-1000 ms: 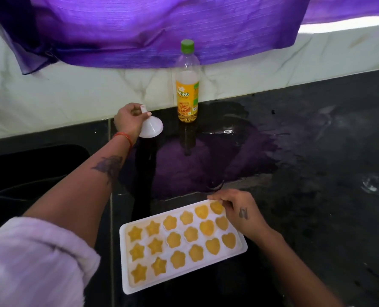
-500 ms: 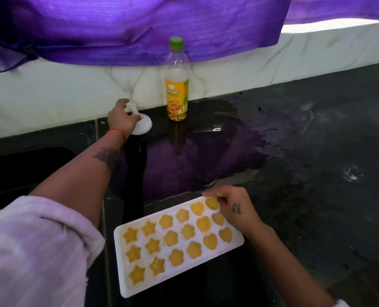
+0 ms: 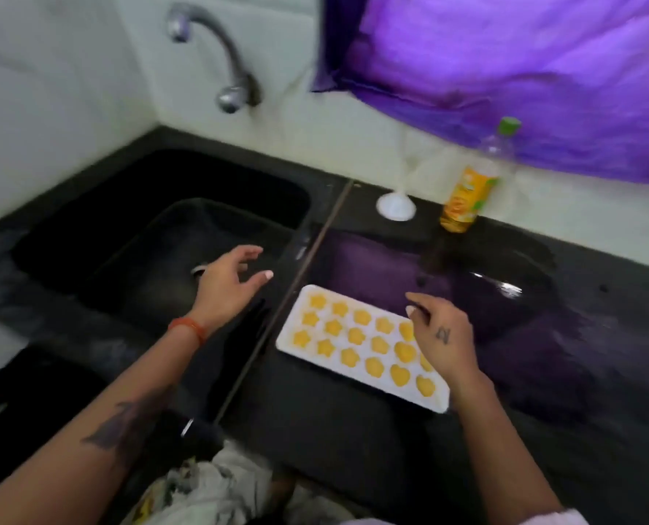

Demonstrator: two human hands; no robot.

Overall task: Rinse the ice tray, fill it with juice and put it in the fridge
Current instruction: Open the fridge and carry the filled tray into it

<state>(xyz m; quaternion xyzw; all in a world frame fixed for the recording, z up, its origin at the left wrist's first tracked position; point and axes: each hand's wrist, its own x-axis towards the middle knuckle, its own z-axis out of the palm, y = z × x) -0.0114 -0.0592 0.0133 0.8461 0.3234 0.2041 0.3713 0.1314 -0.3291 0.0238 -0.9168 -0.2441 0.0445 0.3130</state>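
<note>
The ice tray (image 3: 360,344) is lying flat on the dark counter (image 3: 353,441), just to the right of the seam that divides the counter from the sink (image 3: 156,236), every star, flower and heart pocket brimming with orange juice. Its long axis is running from the far left corner down toward the near right. The right hand (image 3: 442,337) is hanging directly over the tray's right half, fingers loosely bent and gripping nothing; whether the fingertips are touching the rim I cannot tell. The left hand (image 3: 228,286) is hovering over the sink, fingers spread and empty, the tray lying just to its right across the seam. So the right hand is sitting nearer, and to my eye the lift to the fridge is wanting both hands on the short ends, kept level. Behind, the white funnel (image 3: 395,206) and juice bottle (image 3: 474,183) are standing by the wall.
</note>
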